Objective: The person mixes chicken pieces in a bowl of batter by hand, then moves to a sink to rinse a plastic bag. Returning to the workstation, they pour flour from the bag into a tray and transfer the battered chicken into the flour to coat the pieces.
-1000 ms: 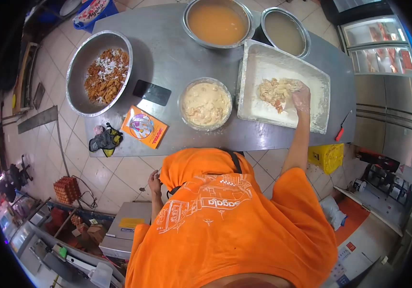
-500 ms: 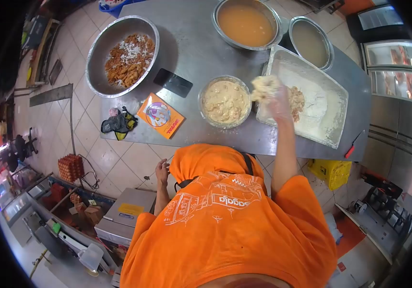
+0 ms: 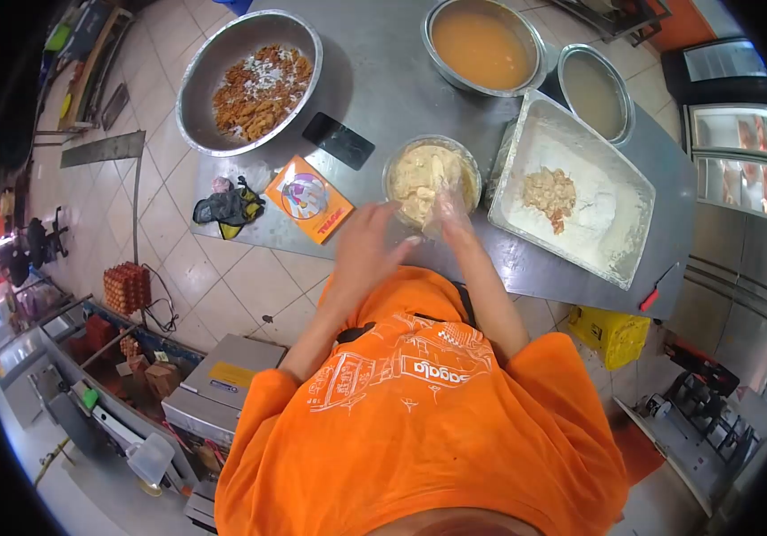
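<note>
A round metal bowl (image 3: 387, 170) near the front edge of the steel table holds a thick, pale, lumpy batter mix (image 3: 423, 170). My right hand (image 3: 448, 213) reaches over its near rim into the mix, coated in batter that hides the fingers; whether they close on a clump cannot be told. Just left of the near rim, my left hand (image 3: 367, 241) is open, thumb apart from the fingers and nothing in it. To the right, a rectangular metal tray (image 3: 508, 165) contains white flour (image 3: 590, 198) with a heap of wet, battered pieces (image 3: 549, 192) on it.
A large basin (image 3: 188, 94) of flour-dusted brown crumbly food stands at left. Near it lie a black phone (image 3: 339, 140), an orange box (image 3: 310, 198) and dark cloth (image 3: 227, 210). Two pots, one of orange liquid (image 3: 481, 49), sit behind. A red-handled tool (image 3: 649, 299) lies at the right corner.
My right hand has moved left from the tray's edge, where it carried a batter clump, into the bowl. My left hand has risen from beside my body to the bowl's near side.
</note>
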Demonstrator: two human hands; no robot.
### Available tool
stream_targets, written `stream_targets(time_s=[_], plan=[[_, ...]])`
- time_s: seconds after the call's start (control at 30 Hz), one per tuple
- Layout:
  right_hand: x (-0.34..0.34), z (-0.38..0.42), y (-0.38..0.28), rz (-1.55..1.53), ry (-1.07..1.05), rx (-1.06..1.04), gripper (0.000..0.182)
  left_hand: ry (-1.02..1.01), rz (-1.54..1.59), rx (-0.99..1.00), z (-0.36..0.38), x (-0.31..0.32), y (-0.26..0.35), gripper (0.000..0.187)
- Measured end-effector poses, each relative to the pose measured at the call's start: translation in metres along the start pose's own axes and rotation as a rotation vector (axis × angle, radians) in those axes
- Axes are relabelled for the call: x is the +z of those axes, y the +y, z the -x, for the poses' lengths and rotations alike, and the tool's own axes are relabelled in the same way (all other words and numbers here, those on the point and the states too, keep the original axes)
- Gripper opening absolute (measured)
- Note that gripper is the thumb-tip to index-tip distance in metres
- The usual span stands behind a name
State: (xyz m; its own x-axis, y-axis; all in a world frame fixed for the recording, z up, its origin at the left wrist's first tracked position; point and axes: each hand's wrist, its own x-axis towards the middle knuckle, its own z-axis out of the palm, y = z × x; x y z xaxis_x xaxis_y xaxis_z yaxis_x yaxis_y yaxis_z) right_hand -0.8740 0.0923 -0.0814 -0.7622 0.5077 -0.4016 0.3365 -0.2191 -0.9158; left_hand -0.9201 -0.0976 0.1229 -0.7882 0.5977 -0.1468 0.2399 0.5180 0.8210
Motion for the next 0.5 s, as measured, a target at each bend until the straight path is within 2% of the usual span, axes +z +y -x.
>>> stream_targets(time_s=[0.03,0.07,0.13,0.2,0.27,0.5], plan=[[0.013,0.013,-0.032,-0.135,0.124,0.21,0.073,0.098,-0.13,0.138,-0.007,0.009,0.01,0.036],[0.021,0.023,-0.054,-0.139,0.125,0.204,0.073,0.196,-0.259,0.279,-0.013,0.016,0.017,0.039],[0.029,0.037,-0.082,-0.283,0.151,0.252,0.072,0.188,-0.271,0.302,-0.02,0.028,0.021,0.039],[0.027,0.035,-0.083,-0.283,0.137,0.257,0.072,0.179,-0.283,0.329,-0.026,0.035,0.02,0.039],[0.024,0.03,-0.084,-0.264,0.116,0.265,0.071,0.163,-0.301,0.525,-0.031,0.039,0.017,0.035],[0.016,0.028,-0.088,-0.22,0.098,0.287,0.07,0.202,-0.356,0.67,-0.041,0.042,0.006,0.021]])
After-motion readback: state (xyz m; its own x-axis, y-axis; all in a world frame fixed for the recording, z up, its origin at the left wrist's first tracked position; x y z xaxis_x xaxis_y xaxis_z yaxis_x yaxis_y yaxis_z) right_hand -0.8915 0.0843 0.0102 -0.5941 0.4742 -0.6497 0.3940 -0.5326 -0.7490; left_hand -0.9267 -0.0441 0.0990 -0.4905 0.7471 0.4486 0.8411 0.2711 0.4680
